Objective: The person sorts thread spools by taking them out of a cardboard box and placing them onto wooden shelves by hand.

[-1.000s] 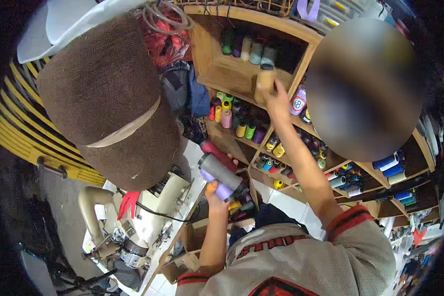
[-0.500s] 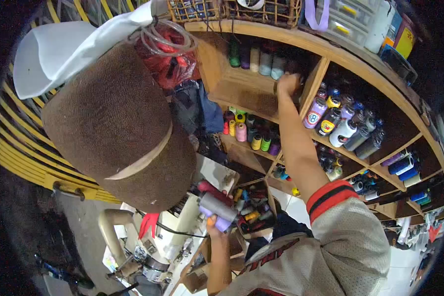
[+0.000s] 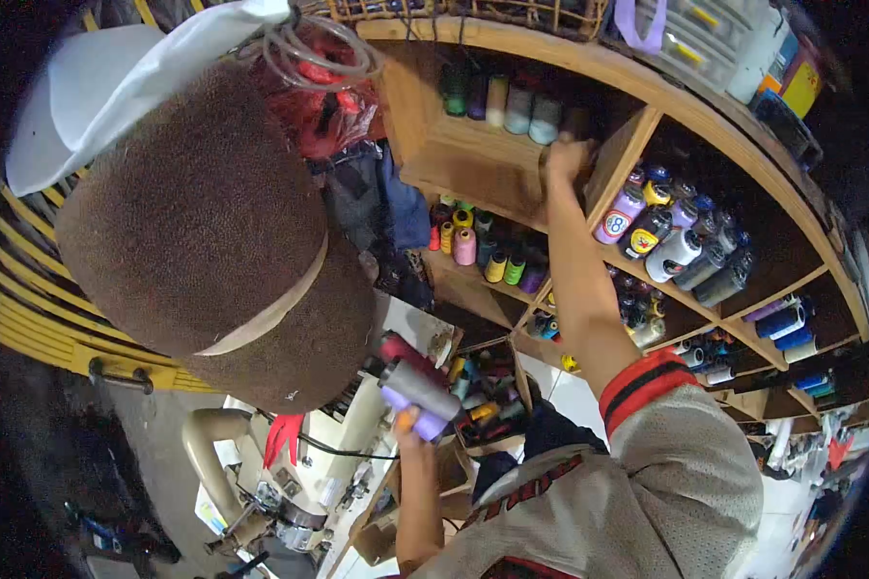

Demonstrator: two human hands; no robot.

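Purple, grey and maroon thread fills your left hand (image 3: 410,429): the purple spool (image 3: 425,415) lies under your thumb, the grey spool (image 3: 420,386) beside it and the maroon spool (image 3: 407,353) on the far side. That is a full, widely spread grasp, so hold it level and give each spool some contact with palm or fingers, since the spools could well slip past one another. The open box (image 3: 522,378) seems just beside their ends; watch its edge. Your right hand (image 3: 567,159) is inside the upper compartment of the wooden shelf (image 3: 483,172), just beside the light blue spool (image 3: 545,122) that ends the visible row; its fingers are blurred in shadow, and I cannot tell whether they close on anything. Work straight in and out, wrist clear of the upright divider (image 3: 626,164), because a sideways brush would likely tip the light blue spool into the grey-blue spool (image 3: 518,110) next to it.
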